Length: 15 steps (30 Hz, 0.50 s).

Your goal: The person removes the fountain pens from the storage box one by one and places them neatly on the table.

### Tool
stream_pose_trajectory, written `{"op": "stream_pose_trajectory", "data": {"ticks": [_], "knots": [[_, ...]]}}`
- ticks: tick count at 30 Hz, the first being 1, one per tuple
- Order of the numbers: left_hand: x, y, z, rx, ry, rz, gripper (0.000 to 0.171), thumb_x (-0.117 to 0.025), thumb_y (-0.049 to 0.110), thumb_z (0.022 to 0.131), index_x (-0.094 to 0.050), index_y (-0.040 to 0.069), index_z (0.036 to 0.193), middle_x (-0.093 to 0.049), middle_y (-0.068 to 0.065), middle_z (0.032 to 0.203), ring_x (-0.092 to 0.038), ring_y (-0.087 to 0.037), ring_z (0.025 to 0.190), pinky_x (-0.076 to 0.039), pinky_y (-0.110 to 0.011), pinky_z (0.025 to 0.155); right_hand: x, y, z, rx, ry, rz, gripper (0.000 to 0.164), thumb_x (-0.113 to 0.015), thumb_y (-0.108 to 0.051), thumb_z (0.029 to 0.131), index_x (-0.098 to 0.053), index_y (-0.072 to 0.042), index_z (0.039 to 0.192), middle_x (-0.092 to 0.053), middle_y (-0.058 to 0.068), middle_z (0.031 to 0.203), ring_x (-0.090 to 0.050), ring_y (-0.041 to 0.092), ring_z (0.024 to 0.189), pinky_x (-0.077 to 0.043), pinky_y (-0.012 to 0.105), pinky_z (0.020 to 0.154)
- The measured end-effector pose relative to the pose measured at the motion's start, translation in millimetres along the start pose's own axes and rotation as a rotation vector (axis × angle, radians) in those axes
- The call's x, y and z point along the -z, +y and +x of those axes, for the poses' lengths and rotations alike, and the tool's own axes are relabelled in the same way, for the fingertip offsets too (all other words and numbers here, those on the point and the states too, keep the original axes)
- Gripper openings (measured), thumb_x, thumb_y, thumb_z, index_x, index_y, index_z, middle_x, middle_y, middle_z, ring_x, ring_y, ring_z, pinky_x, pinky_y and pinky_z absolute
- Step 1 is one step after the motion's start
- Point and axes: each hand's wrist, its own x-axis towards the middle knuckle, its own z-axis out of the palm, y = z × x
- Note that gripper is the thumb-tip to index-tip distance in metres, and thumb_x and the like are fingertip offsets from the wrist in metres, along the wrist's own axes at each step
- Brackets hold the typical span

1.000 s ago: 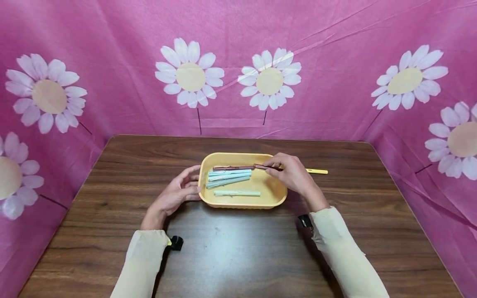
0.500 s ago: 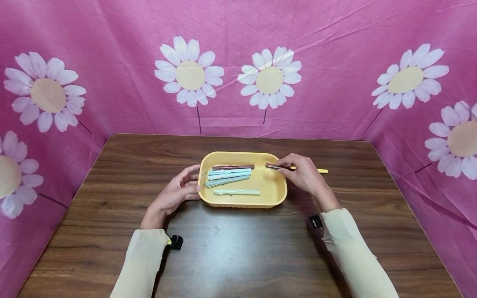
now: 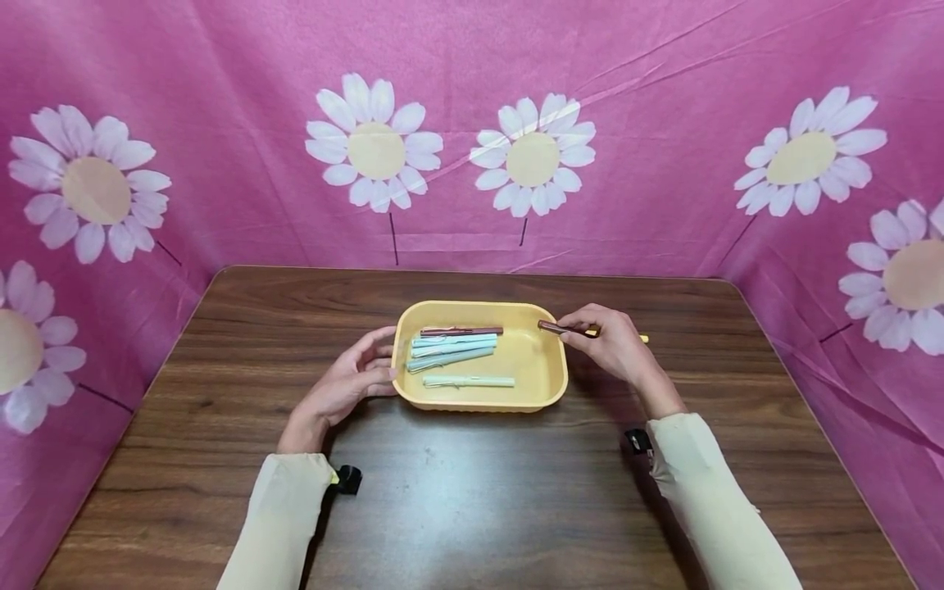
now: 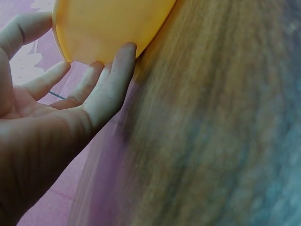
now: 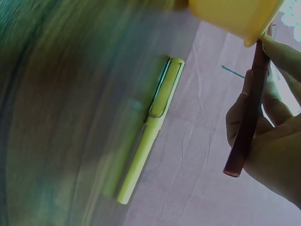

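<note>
Near the middle of the table stands a yellow plastic box. My left hand touches its left end with fingers spread; in the left wrist view the fingertips rest on the end wall. Inside lie a dark brown pen, several light blue pens and a pale green pen. My right hand pinches another dark brown pen, whose left end reaches over the box's right rim. Below the right hand, a yellow pen lies on the table, mostly hidden in the head view.
The brown wooden table reaches back to a pink cloth with large white daisies, which hangs at the back and both sides. A black wrist camera sits by the right sleeve, another black camera by the left.
My right hand has moved to the right with the brown pen, from over the box to its right rim, and covers more of the yellow pen. The left hand and box have stayed put.
</note>
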Motion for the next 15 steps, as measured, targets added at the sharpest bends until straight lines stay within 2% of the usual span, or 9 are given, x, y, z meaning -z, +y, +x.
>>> {"op": "stream_pose_trajectory", "data": {"ticks": [10, 15], "knots": [[-0.2, 1.3, -0.3, -0.002, -0.009, -0.012, 0.073, -0.057, -0.009, 0.094, -0.024, 0.004, 0.158, -0.034, -0.035, 0.146, -0.058, -0.031, 0.118, -0.059, -0.042, 0.089, 4.8, 14.9, -1.7, -0.017, 0.03, 0.033, 0.017, -0.08, 0.001, 0.084, -0.079, -0.006, 0.1, -0.073, 0.006, 0.092, -0.063, 0.015, 0.079, -0.05, 0.019, 0.068], [-0.2, 1.8, -0.3, -0.002, -0.011, -0.015, 0.073, -0.057, -0.009, 0.094, -0.024, 0.004, 0.158, -0.034, -0.035, 0.146, -0.058, -0.031, 0.118, -0.059, -0.041, 0.088, 9.2, 19.7, -3.8, -0.026, 0.035, 0.037, 0.018, -0.08, 0.002, 0.084, -0.079, -0.004, 0.101, -0.073, 0.008, 0.094, -0.063, 0.012, 0.08, -0.052, 0.02, 0.069]]}}
